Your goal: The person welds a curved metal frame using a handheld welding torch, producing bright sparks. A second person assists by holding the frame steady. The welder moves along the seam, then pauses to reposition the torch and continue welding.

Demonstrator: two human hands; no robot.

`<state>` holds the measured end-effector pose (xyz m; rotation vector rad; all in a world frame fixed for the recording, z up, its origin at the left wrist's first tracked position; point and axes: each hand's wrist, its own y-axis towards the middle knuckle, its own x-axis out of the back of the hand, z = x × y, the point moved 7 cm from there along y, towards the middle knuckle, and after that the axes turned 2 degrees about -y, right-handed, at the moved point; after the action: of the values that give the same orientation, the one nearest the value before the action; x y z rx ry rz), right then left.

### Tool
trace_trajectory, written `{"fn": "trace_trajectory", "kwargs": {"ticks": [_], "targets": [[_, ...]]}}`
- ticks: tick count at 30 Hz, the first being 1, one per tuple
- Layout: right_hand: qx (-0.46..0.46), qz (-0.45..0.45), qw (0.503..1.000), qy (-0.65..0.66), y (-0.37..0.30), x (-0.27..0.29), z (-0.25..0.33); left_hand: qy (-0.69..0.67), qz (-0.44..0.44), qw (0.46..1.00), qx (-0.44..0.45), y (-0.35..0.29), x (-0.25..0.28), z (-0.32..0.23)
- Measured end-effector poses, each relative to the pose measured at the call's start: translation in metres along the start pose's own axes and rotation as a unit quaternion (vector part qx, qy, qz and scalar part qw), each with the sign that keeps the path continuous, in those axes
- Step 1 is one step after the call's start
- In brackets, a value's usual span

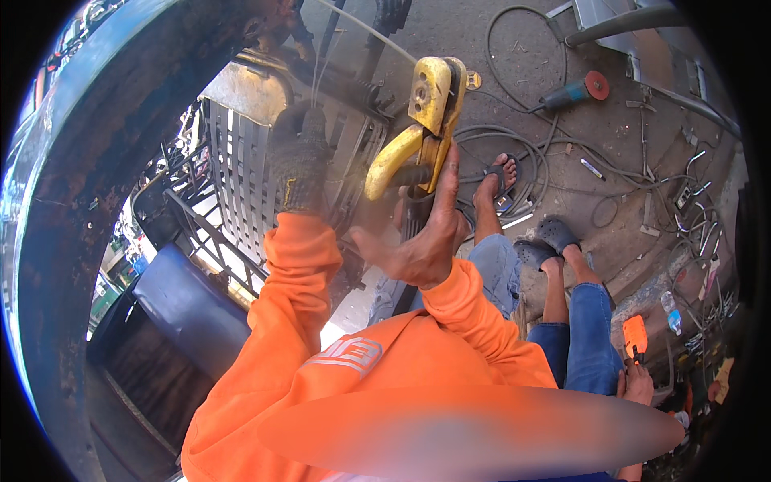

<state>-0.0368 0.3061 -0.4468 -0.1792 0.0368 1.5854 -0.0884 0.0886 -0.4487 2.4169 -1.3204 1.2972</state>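
Grip of the bare right hand (423, 255) is partly closed: fingers about the yellow clamp tool (428, 96) at its handle, thumb spread clear. Tool is raised, just right of the slatted panel's (250, 149) right edge. Gloved left hand (301, 165): hold indeterminable. Assessment: closing the thumb should steady the tool.

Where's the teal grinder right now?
In the head view, the teal grinder lies on the floor at upper right, red disc to the right, just below the grey metal frame and right of the yellow clamp.
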Motion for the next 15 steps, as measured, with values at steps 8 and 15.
{"fn": "trace_trajectory", "kwargs": {"ticks": [8, 15], "targets": [[0.003, 0.006, 0.999, 0.05, 0.0, -0.008, -0.006, -0.017, -0.015, 1.0, -0.005, 0.001, 0.001, 0.009], [0.038, 0.012, 0.998, 0.057, -0.001, -0.012, -0.002, -0.016, -0.015, 1.0, -0.012, 0.003, 0.0, 0.018]]}}
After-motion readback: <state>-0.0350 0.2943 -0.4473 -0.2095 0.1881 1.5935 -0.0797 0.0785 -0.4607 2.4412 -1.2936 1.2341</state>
